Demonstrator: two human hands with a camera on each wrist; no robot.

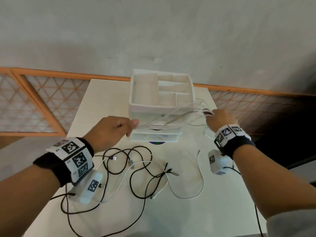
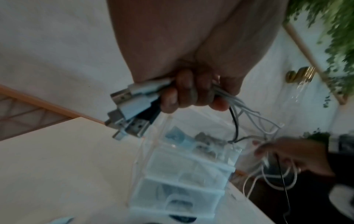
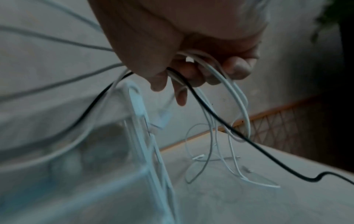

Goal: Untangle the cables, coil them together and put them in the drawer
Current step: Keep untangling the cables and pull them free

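On the left, a bundle of thin white cables [image 2: 226, 94], their silver USB plugs [image 2: 126, 112] gathered level, was gripped in the curled left hand [image 1: 112, 130]; the strands were stretched taut across the white plastic drawer unit [image 1: 160, 106] to the right hand [image 1: 220, 120], whose fingers were closed round them, apparently for coiling. More black and white cables [image 1: 136, 170] were left tangled on the pale table [image 1: 171, 216], backed by a grey wall [image 1: 153, 31] and a wooden lattice screen [image 1: 34, 103]

Both forearms reach forward, left grip [image 1: 114, 131] fisted, right grip [image 1: 220, 119] apparently curled too, though blurred.
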